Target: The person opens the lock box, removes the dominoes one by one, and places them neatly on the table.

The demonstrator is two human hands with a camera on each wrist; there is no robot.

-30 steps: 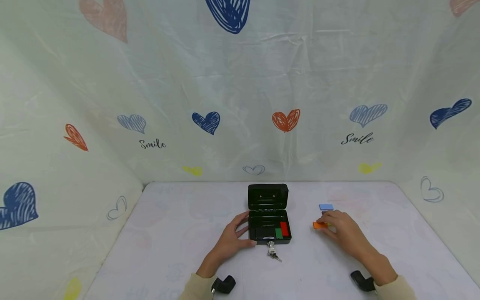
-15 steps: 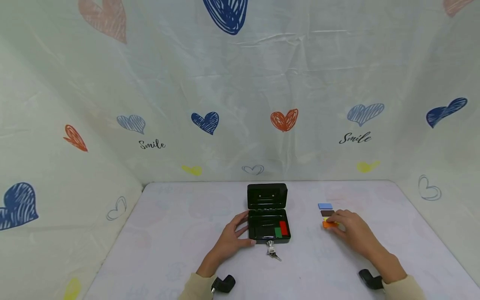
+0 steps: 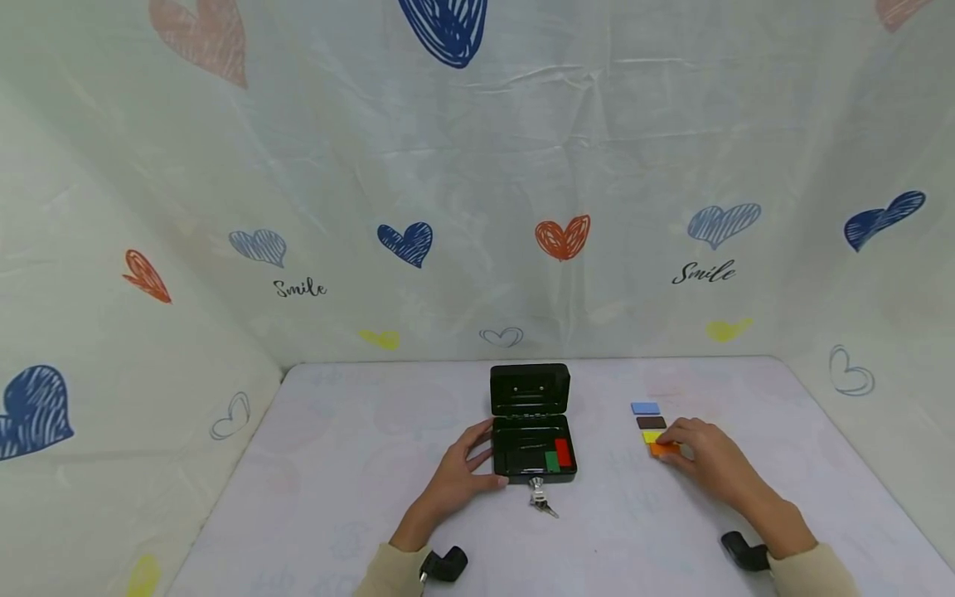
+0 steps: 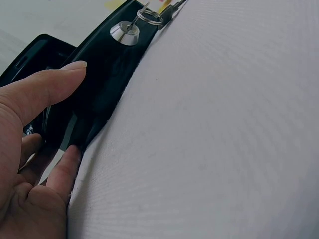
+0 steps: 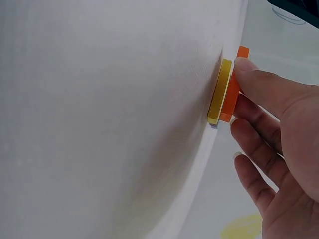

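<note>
A black cash box (image 3: 531, 478), its lid (image 3: 530, 390) raised, stands on the table with a red block (image 3: 563, 453) and a green block (image 3: 551, 461) inside. My left hand (image 3: 464, 473) holds its near left corner: the thumb lies on the front face, the other fingers along the left side. Between thumb and fingers my right hand (image 3: 709, 460) pinches an orange block (image 5: 232, 94), right over a yellow block (image 5: 219, 92). Behind that yellow one, a dark brown block (image 3: 652, 423) and a blue block (image 3: 645, 408) lie in a row.
Keys on a ring (image 3: 544, 504) hang from the lock (image 4: 124, 33) at the front of the box. A white cloth backdrop printed with hearts rises behind the table (image 3: 358, 464). Black wrist mounts (image 3: 444, 565) sit at both wrists.
My right hand has moved right with the orange block, uncovering the dark brown block and then more of the yellow one. The left hand keeps its place at the box.
</note>
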